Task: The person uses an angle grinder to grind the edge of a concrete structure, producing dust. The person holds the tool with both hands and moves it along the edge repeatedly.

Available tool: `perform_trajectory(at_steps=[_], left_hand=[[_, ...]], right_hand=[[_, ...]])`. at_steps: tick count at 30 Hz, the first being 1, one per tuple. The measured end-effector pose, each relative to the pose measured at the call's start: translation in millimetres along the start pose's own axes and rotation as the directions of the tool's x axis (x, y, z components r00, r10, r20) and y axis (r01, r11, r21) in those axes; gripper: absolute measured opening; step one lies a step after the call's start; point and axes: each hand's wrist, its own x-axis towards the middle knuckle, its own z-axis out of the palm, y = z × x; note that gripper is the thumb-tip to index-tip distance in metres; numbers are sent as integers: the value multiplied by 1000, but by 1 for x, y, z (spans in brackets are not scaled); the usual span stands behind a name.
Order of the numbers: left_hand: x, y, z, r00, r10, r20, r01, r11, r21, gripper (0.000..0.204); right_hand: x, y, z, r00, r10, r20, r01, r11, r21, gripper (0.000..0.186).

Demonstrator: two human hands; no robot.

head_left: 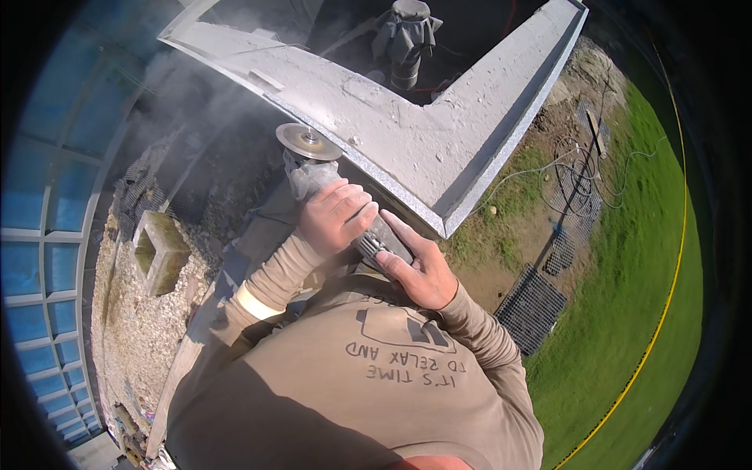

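My left hand (337, 215) wraps around the front of an angle grinder (309, 178), just behind its head. Closed on the tool's rear body, near the vents, is my right hand (423, 270). The grinder's flat round disc (301, 143) faces up, beside the near-left edge of a pale L-shaped slab (368, 117). Whether the disc touches that edge I cannot tell. White dust coats the grinder and my fingers. Rough crumbs are scattered over the slab, which has a speckled grey rim.
A dust cloud (184, 94) hangs at the left. Below it lie gravel (117, 329) and a hollow concrete block (162, 252). Black plastic grids (531, 308) and a loose cable (576, 168) lie on the right beside grass. A covered post (406, 39) stands behind the slab.
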Motion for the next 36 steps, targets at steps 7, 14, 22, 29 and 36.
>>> perform_trajectory(at_steps=[7, 14, 22, 29, 36], left_hand=[[-5, -19, 5, 1000, -9, -11, 9, 1000, -12, 27], [-3, -17, 8, 1000, -9, -25, 8, 1000, -15, 27], [5, 14, -1, 1000, -3, -26, 3, 1000, -21, 29], [11, 30, -7, 1000, -2, 17, 3, 1000, -24, 23], [11, 17, -4, 1000, 20, -8, -21, 999, -25, 28]], right_hand=[[22, 6, 6, 999, -35, 3, 35, 999, 21, 69], [16, 6, 3, 995, -98, 2, 98, 994, 43, 63], [-14, 3, -1, 991, -134, 2, 134, 991, -2, 63], [-31, 0, -4, 993, -118, 4, 118, 992, 36, 63], [-20, -3, -7, 996, -87, 30, 87, 996, 22, 63]])
